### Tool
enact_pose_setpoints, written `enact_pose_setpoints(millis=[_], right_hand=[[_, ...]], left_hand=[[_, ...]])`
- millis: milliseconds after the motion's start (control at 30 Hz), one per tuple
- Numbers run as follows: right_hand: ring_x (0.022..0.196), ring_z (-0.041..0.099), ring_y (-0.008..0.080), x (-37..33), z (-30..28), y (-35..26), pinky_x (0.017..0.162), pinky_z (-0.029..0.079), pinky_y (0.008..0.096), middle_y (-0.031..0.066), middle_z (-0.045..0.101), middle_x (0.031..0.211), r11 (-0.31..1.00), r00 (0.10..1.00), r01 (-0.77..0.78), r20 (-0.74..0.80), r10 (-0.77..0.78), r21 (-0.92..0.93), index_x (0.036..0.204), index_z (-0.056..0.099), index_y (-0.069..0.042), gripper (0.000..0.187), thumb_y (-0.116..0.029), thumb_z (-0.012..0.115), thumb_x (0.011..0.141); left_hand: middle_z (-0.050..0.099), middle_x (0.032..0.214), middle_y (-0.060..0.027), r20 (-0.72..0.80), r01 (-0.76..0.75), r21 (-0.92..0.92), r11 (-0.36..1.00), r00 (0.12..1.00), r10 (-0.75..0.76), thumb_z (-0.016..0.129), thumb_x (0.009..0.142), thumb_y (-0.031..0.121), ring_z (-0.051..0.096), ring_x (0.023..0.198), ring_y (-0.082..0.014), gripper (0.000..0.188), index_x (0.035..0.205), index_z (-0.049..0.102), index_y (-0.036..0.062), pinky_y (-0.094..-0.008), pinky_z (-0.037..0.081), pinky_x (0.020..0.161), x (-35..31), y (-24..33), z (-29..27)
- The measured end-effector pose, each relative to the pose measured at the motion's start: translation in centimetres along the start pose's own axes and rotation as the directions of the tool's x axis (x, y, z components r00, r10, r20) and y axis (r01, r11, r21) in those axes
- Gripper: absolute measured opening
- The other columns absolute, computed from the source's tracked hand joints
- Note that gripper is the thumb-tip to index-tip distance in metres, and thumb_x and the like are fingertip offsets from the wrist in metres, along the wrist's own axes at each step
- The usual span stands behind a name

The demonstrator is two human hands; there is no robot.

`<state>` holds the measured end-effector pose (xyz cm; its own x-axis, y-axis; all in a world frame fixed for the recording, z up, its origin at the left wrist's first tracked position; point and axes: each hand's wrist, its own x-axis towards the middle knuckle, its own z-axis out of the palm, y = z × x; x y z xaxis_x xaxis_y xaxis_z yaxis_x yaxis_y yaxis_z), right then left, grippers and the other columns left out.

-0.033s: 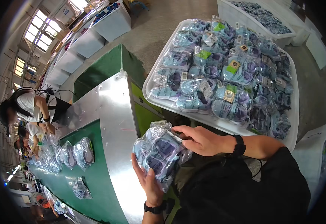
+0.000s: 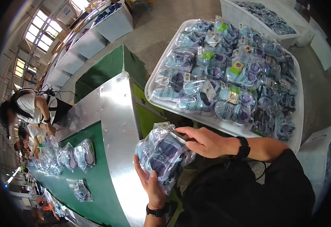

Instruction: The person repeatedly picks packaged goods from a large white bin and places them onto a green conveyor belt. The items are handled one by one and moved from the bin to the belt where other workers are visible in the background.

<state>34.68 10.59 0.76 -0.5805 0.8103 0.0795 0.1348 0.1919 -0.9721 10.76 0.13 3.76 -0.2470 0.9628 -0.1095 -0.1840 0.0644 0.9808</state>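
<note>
A clear plastic bag holding a pair of blue and purple shoes (image 2: 161,153) is between my hands, in front of my body. My left hand (image 2: 152,185) cups its lower left side, with the thumb on the front and the fingers along the edge. From the right, my right hand (image 2: 203,142) pinches the bag's upper right edge between thumb and fingers. Similar bagged shoes (image 2: 242,72) lie packed in rows in a large white tub (image 2: 150,89) at the upper right. On the green conveyor belt (image 2: 110,200) to my left are more bagged pairs (image 2: 85,155).
A metal ledge (image 2: 116,109) borders the belt on my side. Beyond it stands a green bin (image 2: 114,62). White bins (image 2: 116,24) line the far left, and another filled white tub (image 2: 248,17) is at the back right. Other people (image 2: 35,108) work along the belt.
</note>
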Motion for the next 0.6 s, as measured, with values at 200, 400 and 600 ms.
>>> enact_pose_setpoints(millis=[200,400,600], right_hand=[[0.088,0.073,0.032,-0.2,-0.7,-0.2,0.081,0.056,0.0423,0.0206,0.074,0.099,0.996,0.995,-0.057,-0.076,0.063,0.072,0.15,0.045,0.004,0.051,-0.013,0.056,0.103],[0.139,0.052,0.0374,-1.8,0.9,-2.2,0.117,0.032,0.0653,0.0196,0.059,0.139,0.689,0.849,0.399,-0.039,-0.527,-0.605,0.145,0.054,-0.002,0.073,-0.043,0.077,0.089],[0.136,0.055,0.0349,-4.1,0.8,-2.4,0.121,0.032,0.0598,0.0145,0.061,0.131,0.5,0.799,0.473,0.115,-0.59,-0.726,0.139,0.059,-0.005,0.069,-0.039,0.08,0.083]], left_hand=[[0.027,0.171,-0.0192,-0.007,0.065,-0.06,0.996,0.998,-0.065,0.066,0.093,0.023,0.033,0.155,-0.0348,0.094,0.171,0.017,0.0059,-0.0475,0.026,0.128,0.3,-1.0,0.0],[0.039,0.165,-0.0191,0.042,0.238,-0.305,0.922,0.971,-0.236,0.06,0.091,0.016,0.048,0.146,-0.0359,0.088,0.17,0.021,0.0108,-0.0498,0.042,0.12,1.3,-2.5,1.6],[0.058,0.145,-0.0152,0.042,0.297,-0.168,0.94,0.955,-0.294,0.057,0.104,0.029,0.062,0.13,-0.0332,0.063,0.163,0.039,0.0147,-0.0497,0.054,0.107,1.1,-2.3,5.6]])
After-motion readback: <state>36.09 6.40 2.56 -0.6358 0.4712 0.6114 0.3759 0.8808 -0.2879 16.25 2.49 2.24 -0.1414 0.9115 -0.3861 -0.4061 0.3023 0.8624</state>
